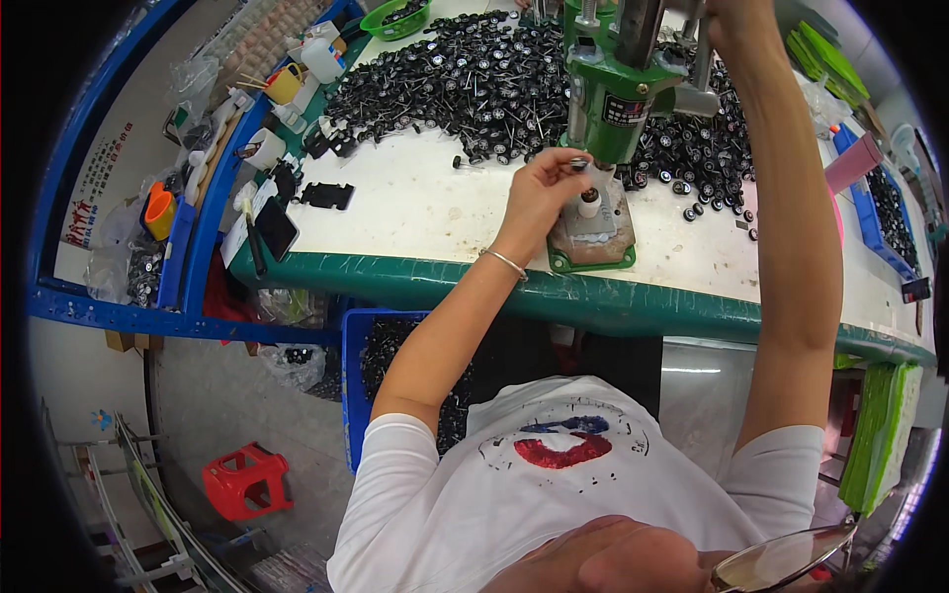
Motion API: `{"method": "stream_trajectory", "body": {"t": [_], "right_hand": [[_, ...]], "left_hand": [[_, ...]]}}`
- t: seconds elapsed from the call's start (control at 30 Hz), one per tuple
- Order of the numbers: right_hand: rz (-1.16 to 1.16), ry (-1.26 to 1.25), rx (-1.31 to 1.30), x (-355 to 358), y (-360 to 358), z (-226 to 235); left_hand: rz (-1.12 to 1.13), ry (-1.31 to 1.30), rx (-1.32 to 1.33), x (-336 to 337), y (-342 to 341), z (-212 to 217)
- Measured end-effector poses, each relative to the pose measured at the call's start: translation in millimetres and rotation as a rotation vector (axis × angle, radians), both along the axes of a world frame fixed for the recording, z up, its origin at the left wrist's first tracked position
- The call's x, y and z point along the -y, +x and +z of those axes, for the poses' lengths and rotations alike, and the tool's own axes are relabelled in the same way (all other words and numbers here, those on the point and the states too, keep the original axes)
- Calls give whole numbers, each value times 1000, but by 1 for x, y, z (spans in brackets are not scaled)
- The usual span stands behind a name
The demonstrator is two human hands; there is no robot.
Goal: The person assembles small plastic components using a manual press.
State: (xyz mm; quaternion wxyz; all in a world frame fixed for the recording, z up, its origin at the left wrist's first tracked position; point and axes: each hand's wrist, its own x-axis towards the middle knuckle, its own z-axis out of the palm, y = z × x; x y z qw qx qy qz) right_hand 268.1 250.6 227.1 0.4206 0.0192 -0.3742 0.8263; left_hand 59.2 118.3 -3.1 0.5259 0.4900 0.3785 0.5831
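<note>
A green hand press (605, 109) stands at the table's front, its base plate (603, 252) near the edge. On that base a small white cylindrical holder (590, 206) with a dark top sits under the press head. My left hand (535, 203) is closed in a pinch around a small black wheel (579, 163), held just above and left of the holder. High at the upper edge, my right hand (736, 28) is wrapped round the press lever (705, 54); part of its fingers is cut off by the frame.
A large heap of black wheels with metal axles (465, 84) covers the back of the white table (395, 217). A phone (276, 229) lies at the left. Below the table edge stands a blue bin (353, 395); a red stool (246, 480) is on the floor.
</note>
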Motion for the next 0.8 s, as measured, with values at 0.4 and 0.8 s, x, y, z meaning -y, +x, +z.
{"method": "stream_trajectory", "body": {"t": [0.4, 0.8], "right_hand": [[-993, 451, 1260, 66, 60, -125], [-889, 924, 1698, 123, 83, -248]], "left_hand": [[434, -393, 47, -37, -145, -36], [392, -318, -1065, -48, -133, -21]]}}
